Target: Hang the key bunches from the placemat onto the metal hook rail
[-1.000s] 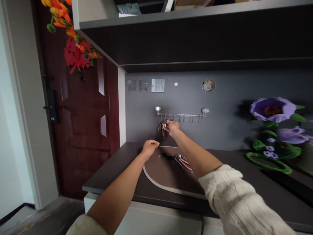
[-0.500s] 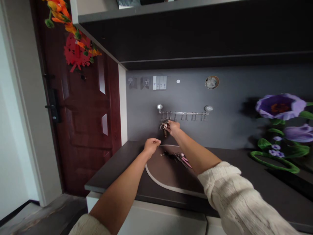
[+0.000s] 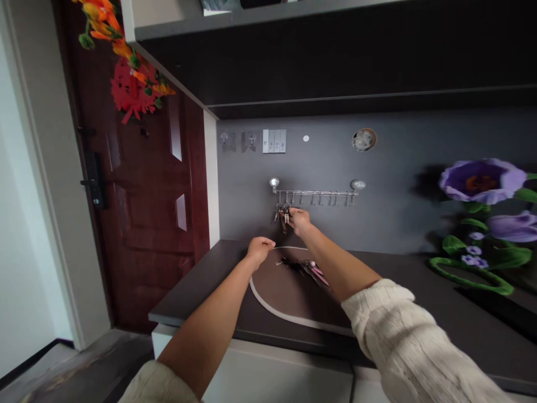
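Note:
A clear hook rail [image 3: 314,193] is fixed to the grey wall. Two bunches of keys hang by rings from its leftmost hooks: one bunch of keys [image 3: 277,214] at the end, another bunch of keys [image 3: 287,215] beside it, with a brownish fob [image 3: 283,225] low between them. My right hand [image 3: 299,220] is closed, fingertips at the right-hand bunch. My left hand [image 3: 260,250] is closed in a pinch above the counter; whatever it may hold is hidden. More keys with a pink piece [image 3: 315,271] lie on the brown mat [image 3: 285,302] below, partly behind my right forearm.
A dark overhead cabinet [image 3: 335,61] juts out above the rail. Purple fabric flowers [image 3: 482,182] stand on the right of the dark counter [image 3: 201,288]. To the left is a dark red door [image 3: 155,224] with a black handle [image 3: 94,182]. Small wall hooks [image 3: 250,140] sit higher up.
My right hand has shifted slightly right, and the second bunch of keys now hangs straighter from its hook. My left hand stays nearly where it was.

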`<state>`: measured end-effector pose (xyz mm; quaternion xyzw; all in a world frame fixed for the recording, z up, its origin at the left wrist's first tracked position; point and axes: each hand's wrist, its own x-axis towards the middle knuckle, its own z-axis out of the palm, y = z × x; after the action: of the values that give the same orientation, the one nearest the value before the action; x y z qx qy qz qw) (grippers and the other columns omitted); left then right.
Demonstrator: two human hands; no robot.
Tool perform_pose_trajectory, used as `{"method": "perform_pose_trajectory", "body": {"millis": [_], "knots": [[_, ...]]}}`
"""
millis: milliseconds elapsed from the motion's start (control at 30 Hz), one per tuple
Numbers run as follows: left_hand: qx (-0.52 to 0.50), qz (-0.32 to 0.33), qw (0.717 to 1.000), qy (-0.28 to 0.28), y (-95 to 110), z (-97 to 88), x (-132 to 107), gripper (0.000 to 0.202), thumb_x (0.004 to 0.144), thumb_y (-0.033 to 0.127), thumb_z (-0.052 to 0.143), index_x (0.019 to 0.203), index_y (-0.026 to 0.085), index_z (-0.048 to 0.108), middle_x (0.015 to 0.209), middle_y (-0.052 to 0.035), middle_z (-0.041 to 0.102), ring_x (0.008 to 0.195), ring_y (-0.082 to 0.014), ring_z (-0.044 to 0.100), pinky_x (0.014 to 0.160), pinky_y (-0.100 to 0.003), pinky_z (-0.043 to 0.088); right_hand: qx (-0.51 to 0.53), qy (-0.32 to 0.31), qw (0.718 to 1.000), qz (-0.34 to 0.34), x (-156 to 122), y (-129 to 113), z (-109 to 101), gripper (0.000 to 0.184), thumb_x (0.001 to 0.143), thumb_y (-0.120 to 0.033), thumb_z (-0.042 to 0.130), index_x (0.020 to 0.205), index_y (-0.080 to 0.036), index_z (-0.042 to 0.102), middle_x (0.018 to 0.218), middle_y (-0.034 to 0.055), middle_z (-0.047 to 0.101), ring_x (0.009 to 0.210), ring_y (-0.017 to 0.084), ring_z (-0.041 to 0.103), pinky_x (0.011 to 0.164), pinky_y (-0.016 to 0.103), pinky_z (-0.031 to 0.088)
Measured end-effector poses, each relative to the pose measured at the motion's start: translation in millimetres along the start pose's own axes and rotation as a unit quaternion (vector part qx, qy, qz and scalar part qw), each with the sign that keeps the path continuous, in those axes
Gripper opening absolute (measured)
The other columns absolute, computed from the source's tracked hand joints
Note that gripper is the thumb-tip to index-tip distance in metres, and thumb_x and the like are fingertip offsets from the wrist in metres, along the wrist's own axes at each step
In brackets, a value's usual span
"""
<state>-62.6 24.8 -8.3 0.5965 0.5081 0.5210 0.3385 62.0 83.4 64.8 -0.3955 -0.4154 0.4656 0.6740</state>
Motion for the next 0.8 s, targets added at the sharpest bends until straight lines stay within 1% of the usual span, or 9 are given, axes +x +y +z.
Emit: {"method": "perform_pose_trajectory", "body": {"millis": [167,300,400,500,600,700,800], "knots": [[-0.003,0.009,1.0,-0.021,-2,-0.4,0,0.012,0.063,0.023,0.059,0.066,0.012,0.063,0.053,0.0008,0.055,0.048,-0.0068,0.042,0.052,-0.021,0.033,0.005,-0.016,1.0,-0.01,-1,1,-6,0.015,0.069,-0.003,0.041,0.061,-0.014,0.047,0.048,-0.0036,0.053,0.042,0.005,0.049,0.048,0.016,0.041],[0.011,0.025,0.997,-0.067,-6,-0.2,0,0.012,0.06,0.022,0.061,0.066,0.012,0.064,0.053,0.0009,0.055,0.049,-0.0067,0.042,0.053,-0.021,0.034,0.006,-0.029,1.0,-0.01,-7,0,-12,0.014,0.065,-0.003,0.046,0.059,-0.014,0.047,0.049,-0.0046,0.052,0.046,0.004,0.049,0.051,0.015,0.04],[0.031,0.036,0.994,-0.096,-7,-0.1,-1,0.014,0.057,0.022,0.063,0.066,0.012,0.064,0.053,0.0007,0.056,0.049,-0.0066,0.043,0.054,-0.021,0.034,-0.011,-0.011,1.0,-0.003,-14,0,-18,0.01,0.065,-0.004,0.049,0.064,-0.015,0.05,0.054,-0.0041,0.054,0.05,0.004,0.05,0.054,0.016,0.04],[0.053,0.043,0.988,-0.142,-6,-0.3,-3,0.016,0.055,0.024,0.065,0.065,0.012,0.064,0.053,0.0002,0.056,0.049,-0.0072,0.044,0.053,-0.021,0.035,-0.033,0.007,0.999,0.009,-23,1,-25,0.011,0.065,-0.006,0.051,0.071,-0.015,0.052,0.062,-0.0021,0.058,0.057,0.005,0.053,0.059,0.017,0.041],[0.092,0.054,0.979,-0.176,-7,-0.7,-5,0.019,0.052,0.025,0.066,0.065,0.012,0.064,0.052,0.0006,0.056,0.05,-0.0078,0.045,0.052,-0.021,0.035,-0.052,0.0,0.999,0.009,-33,4,-31,0.013,0.064,-0.006,0.053,0.073,-0.016,0.054,0.067,-0.001,0.06,0.06,0.006,0.053,0.06,0.018,0.041],[0.152,0.084,0.968,-0.182,-11,-0.7,-4,0.019,0.052,0.025,0.066,0.066,0.013,0.064,0.055,0.0008,0.057,0.052,-0.0086,0.046,0.054,-0.021,0.034,-0.07,-0.016,0.997,-0.001,-43,9,-39,0.012,0.063,-0.007,0.056,0.073,-0.015,0.055,0.067,-0.0004,0.06,0.06,0.006,0.053,0.06,0.019,0.041],[0.203,0.12,0.954,-0.186,-15,0.2,-2,0.016,0.055,0.026,0.063,0.065,0.013,0.065,0.057,0.0,0.058,0.055,-0.0098,0.047,0.056,-0.022,0.034,-0.098,-0.03,0.994,-0.02,-53,17,-46,0.013,0.062,-0.008,0.058,0.074,-0.014,0.057,0.068,0.0007,0.061,0.061,0.007,0.053,0.061,0.02,0.041]]}}
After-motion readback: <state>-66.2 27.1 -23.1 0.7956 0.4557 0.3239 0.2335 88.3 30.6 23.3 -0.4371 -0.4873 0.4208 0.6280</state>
